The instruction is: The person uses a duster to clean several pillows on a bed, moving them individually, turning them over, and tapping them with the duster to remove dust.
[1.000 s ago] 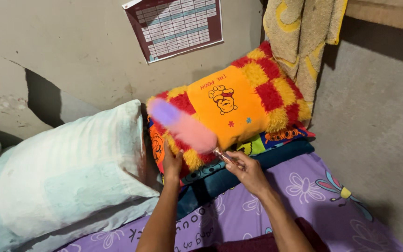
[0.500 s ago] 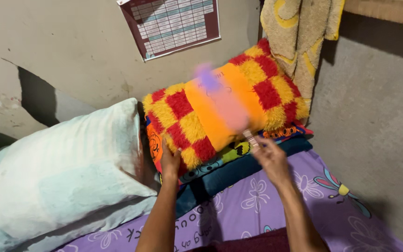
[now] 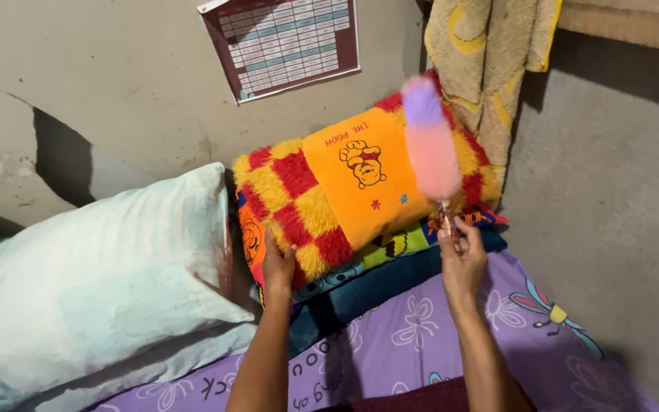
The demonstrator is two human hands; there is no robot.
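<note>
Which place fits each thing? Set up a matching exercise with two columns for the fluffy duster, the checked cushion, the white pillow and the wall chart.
Things:
1. fluffy pink and purple duster
2. red, yellow and orange checked plush cushion
3. large white pillow
4. dark-framed paper wall chart

Places:
A. hanging on the wall above the bed
B. held in the right hand
C. lying left of the cushion
D. steadied by the left hand

Pairs: 1-B, 2-D, 3-C, 4-A
</note>
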